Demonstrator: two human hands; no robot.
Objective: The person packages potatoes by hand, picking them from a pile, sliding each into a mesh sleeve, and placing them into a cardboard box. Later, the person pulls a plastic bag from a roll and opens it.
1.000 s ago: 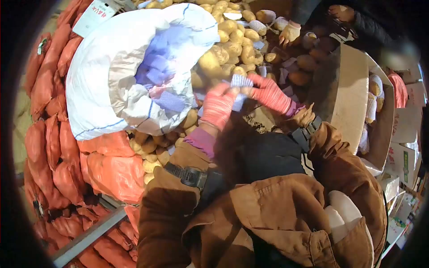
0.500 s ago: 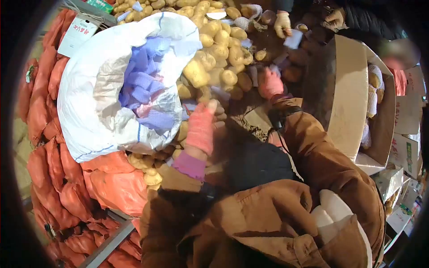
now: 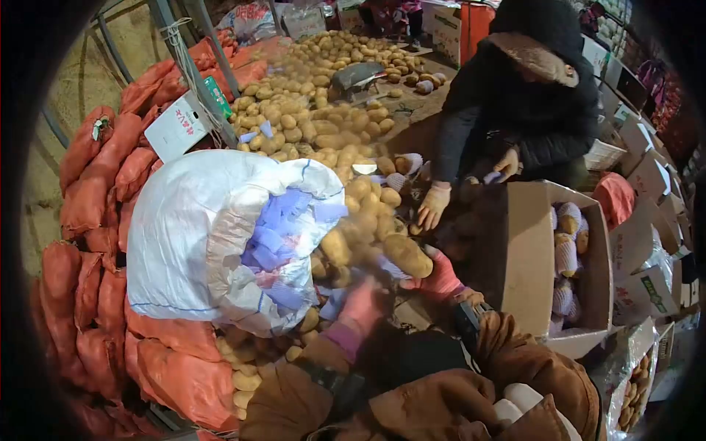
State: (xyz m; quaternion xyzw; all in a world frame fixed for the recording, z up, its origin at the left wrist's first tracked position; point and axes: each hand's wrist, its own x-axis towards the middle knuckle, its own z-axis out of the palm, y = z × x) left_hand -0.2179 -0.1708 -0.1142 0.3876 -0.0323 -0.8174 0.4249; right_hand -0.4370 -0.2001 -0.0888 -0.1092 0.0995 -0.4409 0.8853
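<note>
A large potato [image 3: 407, 255] is in my right hand [image 3: 443, 279], which wears a pink glove and closes around its right end. Just under the potato's left side shows a pale purple foam net sleeve [image 3: 392, 267]. My left hand [image 3: 363, 307], also in a pink glove, is smeared by motion to the lower left of that potato, and its fingers do not show clearly. Close to it, the white woven sack [image 3: 184, 220] lies open toward the potatoes, filled with purple foam net sleeves [image 3: 273, 242].
Loose potatoes [image 3: 294, 110] spread behind the sack. At right, a cardboard box [image 3: 526, 253] holds foam-netted potatoes [image 3: 565, 253]. Across from me a person in dark clothes reaches in, one gloved hand [image 3: 434, 203] over the potatoes. Red net sacks [image 3: 81, 294] are stacked at left.
The view has tilted up, showing the far pile and the other person. My right hand now holds a large potato. My left hand has moved toward my right hand.
</note>
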